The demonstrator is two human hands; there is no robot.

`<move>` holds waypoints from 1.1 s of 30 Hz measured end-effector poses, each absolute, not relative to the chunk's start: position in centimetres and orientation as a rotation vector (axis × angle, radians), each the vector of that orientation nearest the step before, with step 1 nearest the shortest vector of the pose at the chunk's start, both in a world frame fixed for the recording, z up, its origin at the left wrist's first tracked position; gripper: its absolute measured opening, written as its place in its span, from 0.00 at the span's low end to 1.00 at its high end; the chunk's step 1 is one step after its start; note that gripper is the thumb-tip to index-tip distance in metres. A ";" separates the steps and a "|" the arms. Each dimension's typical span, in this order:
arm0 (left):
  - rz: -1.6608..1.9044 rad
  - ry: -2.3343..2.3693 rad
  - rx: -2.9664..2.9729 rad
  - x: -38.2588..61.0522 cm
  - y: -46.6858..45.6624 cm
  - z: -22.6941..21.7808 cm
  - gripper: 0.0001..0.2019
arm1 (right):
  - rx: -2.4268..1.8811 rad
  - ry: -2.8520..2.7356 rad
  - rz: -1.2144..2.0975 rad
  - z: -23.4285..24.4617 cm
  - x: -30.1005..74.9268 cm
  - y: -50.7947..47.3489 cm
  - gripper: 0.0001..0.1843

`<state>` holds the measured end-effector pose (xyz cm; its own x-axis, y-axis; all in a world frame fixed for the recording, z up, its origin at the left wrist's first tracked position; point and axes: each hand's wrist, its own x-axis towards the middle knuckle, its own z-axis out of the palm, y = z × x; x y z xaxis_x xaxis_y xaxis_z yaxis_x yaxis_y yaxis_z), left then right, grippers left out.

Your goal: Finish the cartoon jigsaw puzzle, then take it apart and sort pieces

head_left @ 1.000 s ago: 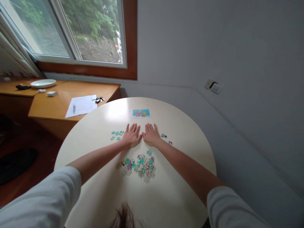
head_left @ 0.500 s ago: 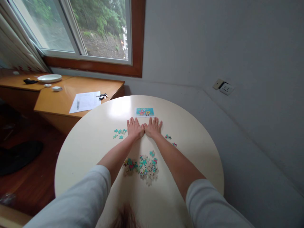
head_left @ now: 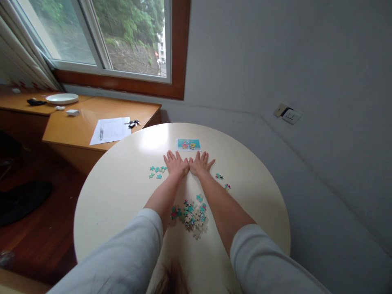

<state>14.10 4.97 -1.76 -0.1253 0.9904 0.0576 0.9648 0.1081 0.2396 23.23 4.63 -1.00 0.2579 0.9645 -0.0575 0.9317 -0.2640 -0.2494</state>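
Note:
My left hand lies palm down on the round table, fingers spread. Beside it my right hand rests the same way, the thumbs close together. Neither hand holds anything. Just beyond the fingertips is a small picture card with cartoon figures on blue. A few teal puzzle pieces lie left of my left hand. To the right of my right hand are small groups of pieces. Between my forearms sits a larger pile of jigsaw pieces, some face down, partly hidden by my left forearm.
A wooden desk stands behind on the left, bearing a sheet of paper with a pen, keys, a white plate and a small white box. A wall with a socket is to the right.
My right hand's fingers have spread wider, with the outermost finger stretching further right. My left forearm has shifted right. The view has moved slightly; the puzzle pieces appear unchanged.

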 end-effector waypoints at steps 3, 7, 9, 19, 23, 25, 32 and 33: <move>0.320 2.262 1.963 14.3 5.1 -1.6 0.36 | -2.378 -1.748 0.268 -1.2 23.1 4.8 0.37; 0.320 2.296 1.917 14.5 5.3 -1.4 0.37 | -2.402 -1.672 0.240 -1.7 23.1 5.3 0.39; 0.326 2.317 1.906 14.6 5.5 -1.4 0.38 | -2.410 -1.648 0.238 -1.8 23.1 5.5 0.39; 0.309 2.377 1.890 14.8 5.8 -1.9 0.38 | -2.450 -1.671 0.225 -1.7 23.2 5.6 0.39; 0.291 2.368 1.885 14.9 5.7 -1.7 0.38 | -2.454 -1.667 0.227 -1.7 23.2 5.6 0.39; 0.289 2.366 1.885 14.9 5.7 -1.7 0.38 | -2.453 -1.666 0.229 -1.7 23.2 5.6 0.39; 0.268 2.353 1.884 14.8 5.8 -1.5 0.38 | -2.429 -1.669 0.209 -1.6 23.2 5.4 0.39; 0.263 2.347 1.886 14.8 5.8 -1.5 0.38 | -2.426 -1.670 0.209 -1.5 23.2 5.4 0.39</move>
<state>14.76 5.78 -1.49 -0.2170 0.9760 0.0155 0.9553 0.2091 0.2092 23.16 5.39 -1.53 0.3559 0.9345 -0.0091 0.9079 -0.3480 -0.2337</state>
